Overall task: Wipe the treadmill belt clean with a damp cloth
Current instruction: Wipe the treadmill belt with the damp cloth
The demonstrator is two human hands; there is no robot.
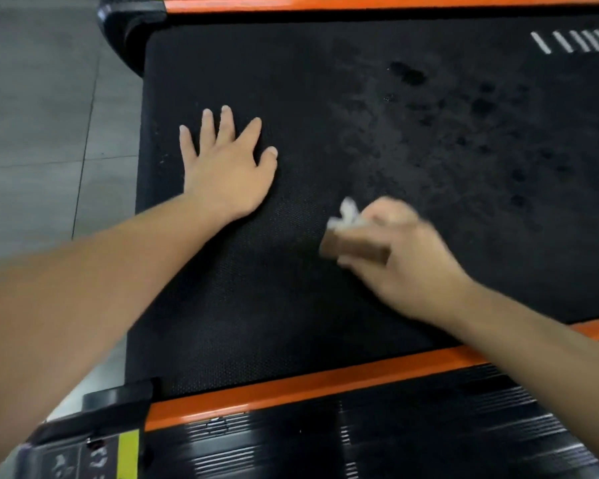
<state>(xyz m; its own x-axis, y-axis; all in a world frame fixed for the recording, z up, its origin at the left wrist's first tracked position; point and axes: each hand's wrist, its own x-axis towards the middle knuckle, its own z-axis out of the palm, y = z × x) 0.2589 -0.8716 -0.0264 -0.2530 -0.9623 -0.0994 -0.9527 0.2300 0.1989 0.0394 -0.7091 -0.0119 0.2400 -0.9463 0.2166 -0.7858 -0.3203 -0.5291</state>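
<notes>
The black textured treadmill belt fills most of the head view. Its right half carries a dusty grey film with darker wet spots. My left hand lies flat on the belt near its left edge, fingers spread and straight. My right hand is blurred by motion and grips a small white cloth, pressed to the belt in the middle. Only a crumpled tip of the cloth shows above my fingers; the rest is hidden in the hand.
Orange side rails run along the near edge and the far edge of the belt. A black ribbed foot rail lies nearest me. Grey tiled floor is on the left. White stripe markings sit at the belt's far right.
</notes>
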